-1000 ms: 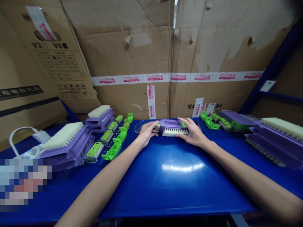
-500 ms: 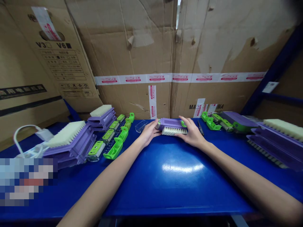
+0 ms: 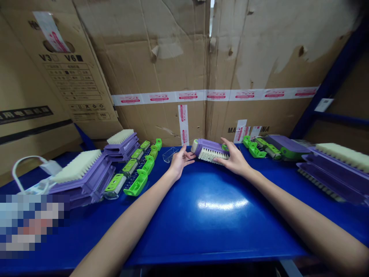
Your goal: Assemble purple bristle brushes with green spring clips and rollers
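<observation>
A purple brush (image 3: 210, 149) with white bristles and a green end hangs tilted just above the blue table (image 3: 213, 219), at the far middle. My right hand (image 3: 235, 159) grips its right end, fingers wrapped round it. My left hand (image 3: 179, 160) is just left of the brush's pale end, with fingers spread; I cannot tell whether the fingertips touch the brush. A small clear plastic piece (image 3: 169, 154) lies just left of my left hand.
Purple brushes (image 3: 86, 173) are stacked at the left beside a row of green and grey parts (image 3: 135, 169). More green parts (image 3: 261, 148) and purple brush bodies (image 3: 334, 169) lie at the right. Cardboard boxes (image 3: 184, 69) wall the back. A white cable (image 3: 25, 169) lies far left.
The brush has been lifted off the table and tilted, its left end raised. My left hand has let go of it and opened; my right hand keeps its grip.
</observation>
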Action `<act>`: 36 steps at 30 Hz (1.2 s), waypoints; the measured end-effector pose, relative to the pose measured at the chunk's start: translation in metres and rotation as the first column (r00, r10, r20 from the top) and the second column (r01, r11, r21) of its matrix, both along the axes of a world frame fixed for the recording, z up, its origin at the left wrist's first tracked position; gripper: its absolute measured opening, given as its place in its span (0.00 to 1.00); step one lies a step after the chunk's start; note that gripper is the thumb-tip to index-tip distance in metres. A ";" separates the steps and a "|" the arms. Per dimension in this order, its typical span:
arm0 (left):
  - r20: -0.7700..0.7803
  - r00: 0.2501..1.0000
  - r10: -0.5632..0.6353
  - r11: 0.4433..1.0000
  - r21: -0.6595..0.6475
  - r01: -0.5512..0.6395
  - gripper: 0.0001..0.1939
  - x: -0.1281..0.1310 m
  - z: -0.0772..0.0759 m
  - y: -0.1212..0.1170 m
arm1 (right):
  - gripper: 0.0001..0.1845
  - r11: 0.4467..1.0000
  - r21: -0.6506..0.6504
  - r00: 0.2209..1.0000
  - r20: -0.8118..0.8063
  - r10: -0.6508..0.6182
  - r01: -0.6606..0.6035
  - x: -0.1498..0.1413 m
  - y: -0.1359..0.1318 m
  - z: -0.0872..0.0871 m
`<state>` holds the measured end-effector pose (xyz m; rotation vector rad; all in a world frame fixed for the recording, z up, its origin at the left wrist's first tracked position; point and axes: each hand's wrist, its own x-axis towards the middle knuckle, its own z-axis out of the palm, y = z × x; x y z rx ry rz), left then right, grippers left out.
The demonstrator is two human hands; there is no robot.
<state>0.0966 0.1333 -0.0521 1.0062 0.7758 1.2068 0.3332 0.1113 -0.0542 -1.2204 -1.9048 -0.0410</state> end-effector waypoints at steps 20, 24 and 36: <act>-0.569 0.500 0.653 0.630 0.775 0.060 0.09 -0.006 -0.003 -0.008 | 0.44 1.000 -0.010 0.999 0.030 0.026 -0.026 0.000 0.001 0.002; -0.545 0.269 0.794 0.565 0.825 0.003 0.15 -0.013 -0.003 -0.005 | 0.44 1.000 -0.019 0.999 0.046 0.023 -0.022 0.000 -0.001 0.002; -0.682 -0.294 0.669 0.740 0.650 0.176 0.30 -0.012 -0.004 -0.002 | 0.44 0.999 -0.007 0.994 0.107 0.038 -0.037 -0.003 -0.003 0.003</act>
